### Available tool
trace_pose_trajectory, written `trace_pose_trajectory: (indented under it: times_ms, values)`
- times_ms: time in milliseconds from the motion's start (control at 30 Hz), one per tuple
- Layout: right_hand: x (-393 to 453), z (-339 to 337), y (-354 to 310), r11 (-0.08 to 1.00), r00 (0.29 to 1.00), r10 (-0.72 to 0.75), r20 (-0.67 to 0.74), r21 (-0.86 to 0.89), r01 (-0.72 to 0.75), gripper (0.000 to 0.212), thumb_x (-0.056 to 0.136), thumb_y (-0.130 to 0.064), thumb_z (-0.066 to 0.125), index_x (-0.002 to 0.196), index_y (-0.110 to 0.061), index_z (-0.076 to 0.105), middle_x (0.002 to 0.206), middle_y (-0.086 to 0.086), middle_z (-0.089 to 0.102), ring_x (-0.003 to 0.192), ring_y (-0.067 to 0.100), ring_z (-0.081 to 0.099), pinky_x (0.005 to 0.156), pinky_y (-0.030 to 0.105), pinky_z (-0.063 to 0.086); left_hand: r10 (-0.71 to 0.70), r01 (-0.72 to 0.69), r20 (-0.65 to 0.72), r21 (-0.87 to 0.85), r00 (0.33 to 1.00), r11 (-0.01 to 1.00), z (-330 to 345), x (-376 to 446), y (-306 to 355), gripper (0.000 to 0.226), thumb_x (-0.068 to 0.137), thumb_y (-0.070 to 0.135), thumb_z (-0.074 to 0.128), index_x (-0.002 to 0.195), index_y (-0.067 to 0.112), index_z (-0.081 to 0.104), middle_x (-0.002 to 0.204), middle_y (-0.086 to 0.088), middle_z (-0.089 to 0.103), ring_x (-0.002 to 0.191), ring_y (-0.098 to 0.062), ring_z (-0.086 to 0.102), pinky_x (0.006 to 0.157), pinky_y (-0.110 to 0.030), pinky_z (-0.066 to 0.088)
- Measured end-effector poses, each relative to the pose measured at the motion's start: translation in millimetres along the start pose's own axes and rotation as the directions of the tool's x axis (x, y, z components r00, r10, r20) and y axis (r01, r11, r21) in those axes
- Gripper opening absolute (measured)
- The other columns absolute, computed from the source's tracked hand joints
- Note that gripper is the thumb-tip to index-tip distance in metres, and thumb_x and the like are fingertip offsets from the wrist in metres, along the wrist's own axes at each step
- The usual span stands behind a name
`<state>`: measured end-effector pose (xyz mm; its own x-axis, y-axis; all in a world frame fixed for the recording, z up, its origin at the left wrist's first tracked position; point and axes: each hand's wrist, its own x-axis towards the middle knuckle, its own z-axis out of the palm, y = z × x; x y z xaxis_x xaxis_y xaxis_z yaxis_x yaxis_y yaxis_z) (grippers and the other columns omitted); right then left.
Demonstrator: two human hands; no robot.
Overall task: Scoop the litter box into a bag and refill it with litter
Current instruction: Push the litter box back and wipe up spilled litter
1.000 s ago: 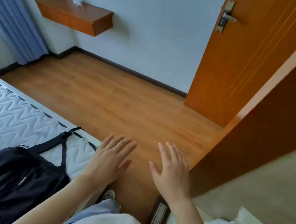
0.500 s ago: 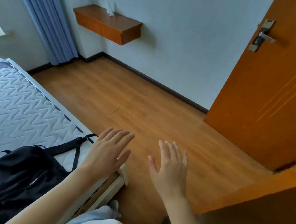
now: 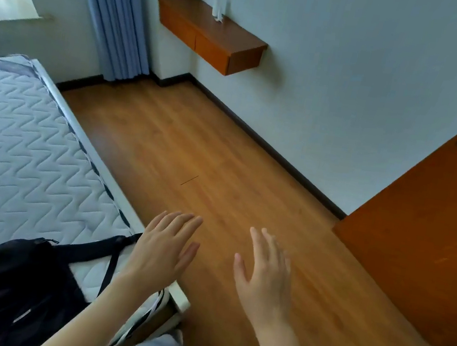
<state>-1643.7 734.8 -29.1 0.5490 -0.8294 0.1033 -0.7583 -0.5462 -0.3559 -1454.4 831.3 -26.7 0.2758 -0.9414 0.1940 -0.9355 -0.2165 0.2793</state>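
Head view | left hand [image 3: 163, 255], right hand [image 3: 265, 282] spread flat, holding nothing | above floor [image 3: 223, 157]

Both hands are just out in front, palms facing down, backs toward the camera, nothing held in either one. The left hand [image 3: 164, 247] has its fingers [image 3: 181, 222] stretched forward and kept pretty close together, thumb sticking out a bit toward the right side. The right hand [image 3: 265, 282] is spread flat too, fingers [image 3: 262, 243] pointing forward and leaning a little to the left, thumb splayed out toward the other hand. There's a clear gap between the two, they aren't touching. Both forearms are bare and come up from the bottom of the view, angling in toward each other slightly.
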Motion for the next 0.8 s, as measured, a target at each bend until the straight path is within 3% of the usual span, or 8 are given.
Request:
trace_pose_trajectory:
  times_ms: [200,433,600,800]
  values:
    - [98.4,3.7,-0.3,0.998,0.997,-0.059,0.058,-0.018,0.060,0.055,0.095,-0.052,0.033,0.146,-0.031,0.029,0.151,-0.002,0.035,0.140,0.016,0.030,0.114,0.045,0.027,-0.020,0.018,-0.043,-0.039,0.999,0.999,6.4,84.5,-33.7,0.047,0.095,0.041,0.038,0.131,0.016,0.055,0.127,0.001,0.059,0.120,-0.020,0.052,0.108,-0.035,0.029]
    - [222.4,11.7,19.6,0.987,0.986,-0.162,0.049,-0.001,0.162,0.052,0.094,-0.048,0.040,0.140,-0.024,0.043,0.144,0.004,0.046,0.130,0.020,0.045,0.103,0.046,0.043,-0.107,0.104,-0.056,-0.048,0.993,0.993,31.0,181.3,-55.5,0.046,0.095,0.041,0.040,0.133,0.018,0.053,0.131,0.000,0.057,0.123,-0.022,0.050,0.108,-0.040,0.034]
    - [335.8,26.7,44.6,0.956,0.949,-0.292,0.122,0.003,0.293,0.052,0.093,-0.047,0.042,0.140,-0.023,0.044,0.145,0.005,0.045,0.132,0.021,0.044,0.108,0.044,0.035,-0.258,0.258,-0.061,0.003,0.964,0.966,52.7,263.2,-62.9,0.049,0.096,0.045,0.037,0.132,0.018,0.053,0.130,-0.001,0.057,0.123,-0.022,0.051,0.107,-0.044,0.038]
    - [458.7,18.9,63.2,0.882,0.870,-0.471,0.143,0.088,0.463,0.051,0.092,-0.045,0.047,0.138,-0.023,0.048,0.141,0.005,0.050,0.127,0.023,0.050,0.098,0.049,0.048,-0.473,0.482,-0.152,0.021,0.868,0.876,50.9,354.0,-53.8,0.048,0.096,0.046,0.039,0.134,0.020,0.052,0.131,0.002,0.057,0.124,-0.019,0.050,0.107,-0.041,0.038]
